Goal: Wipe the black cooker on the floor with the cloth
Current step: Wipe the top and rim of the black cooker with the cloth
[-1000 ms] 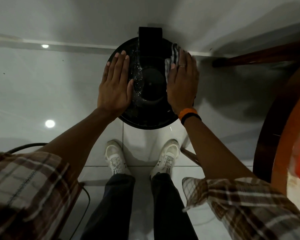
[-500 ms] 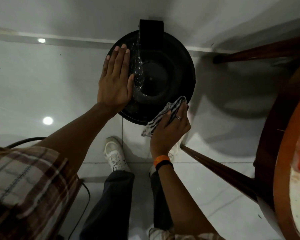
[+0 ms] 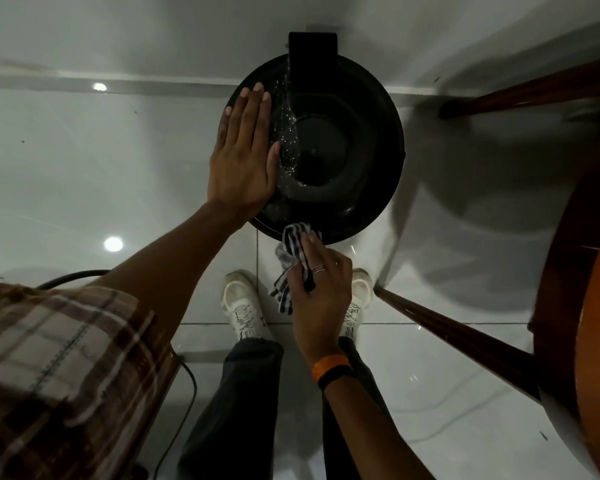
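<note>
No legible text, label, brand, number or sign was recorded at this moment. I checked the black cooker (image 3: 340,147) lid and its rear block: plain dark surfaces, with pale specks only, no lettering. The striped cloth (image 3: 291,258) carried a pattern but no print. My wristband (image 3: 333,368) showed orange and black bands, nothing readable. The shoes (image 3: 245,306) may have carried a small mark near the tongue, too blurred to read.

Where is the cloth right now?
In the head view the striped cloth is bunched in the right hand, against the near rim of the black cooker, just above the white shoes.
</note>
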